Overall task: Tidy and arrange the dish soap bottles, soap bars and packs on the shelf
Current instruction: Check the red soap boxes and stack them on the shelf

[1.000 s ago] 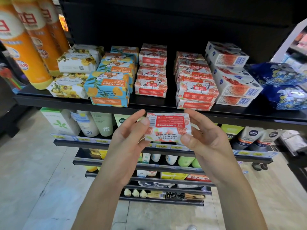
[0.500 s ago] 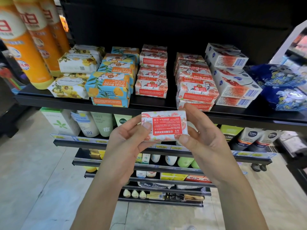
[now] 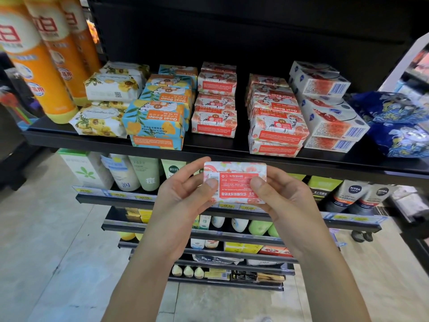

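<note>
**Mia:** What is the person holding?

**Ben:** A soap bar [image 3: 234, 182] in pink and red paper. It is up in the air, on the near side of the shelf [image 3: 209, 151] and a bit below its front edge. It is not on the shelf yet.

**Mia:** What are the hands doing?

**Ben:** The left hand [image 3: 183, 203] pinches the left end. The right hand [image 3: 287, 203] pinches the right end. Both thumbs lie on the side that faces the person, and the other fingers go behind. I think two hands hold it level so the red label can be read.

**Mia:** Where should it go?

**Ben:** I think with the red soaps, because their paper looks the same. There is a middle red stack [image 3: 214, 119] and a right red stack [image 3: 276, 129], with a dark gap between them.

**Mia:** Why not on the left?

**Ben:** The blue and orange soaps [image 3: 155, 122] and the yellow flower packs [image 3: 102, 119] sit there. The tall orange bottles [image 3: 34, 66] stand at the far left. Same things go together, so they are easy to find.

**Mia:** Could it go wrong?

**Ben:** Maybe. The right red stack looks a bit crooked, so the bar should go down softly.
</note>
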Demonstrator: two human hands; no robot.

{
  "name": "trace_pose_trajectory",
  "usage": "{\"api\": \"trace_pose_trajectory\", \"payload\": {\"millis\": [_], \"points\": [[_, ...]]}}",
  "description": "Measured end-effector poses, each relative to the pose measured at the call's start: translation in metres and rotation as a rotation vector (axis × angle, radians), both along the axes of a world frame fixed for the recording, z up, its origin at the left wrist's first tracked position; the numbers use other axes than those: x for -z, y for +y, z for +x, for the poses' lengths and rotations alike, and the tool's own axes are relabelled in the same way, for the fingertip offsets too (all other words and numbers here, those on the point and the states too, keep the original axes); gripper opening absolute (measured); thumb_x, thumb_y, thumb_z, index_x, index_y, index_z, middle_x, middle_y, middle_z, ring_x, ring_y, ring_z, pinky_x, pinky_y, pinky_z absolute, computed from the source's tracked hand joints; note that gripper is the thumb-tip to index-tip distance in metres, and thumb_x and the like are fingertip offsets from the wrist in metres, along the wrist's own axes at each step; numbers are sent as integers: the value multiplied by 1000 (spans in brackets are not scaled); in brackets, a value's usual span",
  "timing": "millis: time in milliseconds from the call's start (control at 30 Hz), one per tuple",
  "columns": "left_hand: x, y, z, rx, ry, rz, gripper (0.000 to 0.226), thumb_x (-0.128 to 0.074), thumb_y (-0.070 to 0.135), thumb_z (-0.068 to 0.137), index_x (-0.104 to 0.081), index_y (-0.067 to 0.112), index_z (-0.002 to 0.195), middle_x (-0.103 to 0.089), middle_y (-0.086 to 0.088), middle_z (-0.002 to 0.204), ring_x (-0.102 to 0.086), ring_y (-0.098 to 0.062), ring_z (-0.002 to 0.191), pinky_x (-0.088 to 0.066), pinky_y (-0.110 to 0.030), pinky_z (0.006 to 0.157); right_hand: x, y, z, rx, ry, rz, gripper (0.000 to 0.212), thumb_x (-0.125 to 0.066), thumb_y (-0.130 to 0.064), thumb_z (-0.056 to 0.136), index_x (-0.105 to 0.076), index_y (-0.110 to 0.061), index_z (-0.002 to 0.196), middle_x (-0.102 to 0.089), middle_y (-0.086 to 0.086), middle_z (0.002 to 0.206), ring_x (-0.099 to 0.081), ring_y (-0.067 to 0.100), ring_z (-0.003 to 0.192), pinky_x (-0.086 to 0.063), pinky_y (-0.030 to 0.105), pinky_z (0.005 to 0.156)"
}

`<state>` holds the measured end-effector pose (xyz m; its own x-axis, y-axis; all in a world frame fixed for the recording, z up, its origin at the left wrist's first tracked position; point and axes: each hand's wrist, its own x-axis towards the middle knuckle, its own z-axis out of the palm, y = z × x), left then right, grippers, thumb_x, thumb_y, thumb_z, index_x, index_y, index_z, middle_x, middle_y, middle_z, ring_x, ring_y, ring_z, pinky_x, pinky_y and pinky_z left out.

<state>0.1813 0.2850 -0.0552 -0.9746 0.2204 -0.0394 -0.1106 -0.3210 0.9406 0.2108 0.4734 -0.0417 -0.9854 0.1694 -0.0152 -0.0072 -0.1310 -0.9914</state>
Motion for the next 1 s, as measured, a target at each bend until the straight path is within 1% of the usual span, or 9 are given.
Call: {"api": "trace_pose_trajectory", "payload": {"millis": [100, 200, 267, 367, 500, 567, 667, 833, 1000], "points": [[1, -1, 0, 14, -8, -5, 52, -75, 16, 89, -60, 23, 138, -75, -8, 118, -71, -26, 112, -51, -46, 103, 1, 1, 0, -18, 25, 23, 49, -76, -33, 75, -71, -17, 121, -75, 8, 116, -70, 25, 113, -55, 34, 94], [1, -1, -1, 23, -4, -8, 54, -71, 18, 86, -59, 23, 139, -75, -8, 119, -70, -25, 115, -48, -48, 107, 3, 2, -1, -25, 58, 4, 48, -75, -24, 77, -68, -16, 124, -75, 6, 116, -71, 24, 111, -57, 32, 92], [1, 0, 0, 16, 0, -20, 51, -76, 18, 88, -61, 19, 137, -75, -6, 119, -70, -23, 115, -47, -49, 109, 5, 4, -1, -27, 84, -7, 48, -75, -21, 76, -68, -18, 124, -75, 5, 116, -71, 24, 109, -58, 30, 90], [1, 2, 1, 7, 0, -64, 47, -72, 34, 91, -64, 17, 134, -74, -3, 122, -68, -20, 118, -46, -48, 111, 8, 5, -1, -30, 132, 21, 51, -76, -18, 76, -67, -17, 126, -74, 5, 119, -70, 26, 111, -57, 35, 92], [-2, 2, 0, 7, -25, -73, 54, -67, 51, 90, -66, 13, 128, -75, -5, 119, -69, -20, 117, -50, -44, 107, 11, 7, -1, -43, 207, 40, 51, -81, -13, 79, -65, -16, 128, -73, 7, 123, -67, 31, 117, -54, 50, 101], [-3, 2, 0, 32, -28, -56, 51, -65, 50, 94, -67, 10, 125, -76, -9, 117, -71, -23, 115, -54, -42, 104, 12, 8, -2, -49, 233, 39, 51, -80, -13, 79, -65, -17, 127, -73, 10, 123, -66, 34, 118, -52, 54, 102], [-4, 2, 0, 26, -35, -6, 55, -63, 46, 84, -69, 6, 120, -76, -13, 114, -72, -27, 112, -58, -38, 97, 13, 9, -2, -68, 248, 34, 51, -78, -10, 79, -65, -18, 127, -72, 11, 123, -64, 33, 121, -51, 54, 105], [-2, 2, 1, -2, -64, 79, 45, -72, 38, 91, -70, 3, 120, -75, -18, 114, -72, -31, 112, -58, -39, 97, 10, 8, -2, -112, 222, 26, 54, -81, -26, 78, -65, -21, 129, -70, 8, 127, -61, 28, 125, -53, 40, 101], [-2, 4, 1, -35, -38, 71, 44, -66, 30, 84, -69, 5, 120, -77, -13, 111, -74, -26, 108, -57, -39, 98, 8, 6, -4, -75, 60, 20, 88, -87, -65, 63, -61, -23, 136, -69, 4, 130, -66, 21, 122, -55, 34, 100]]}}
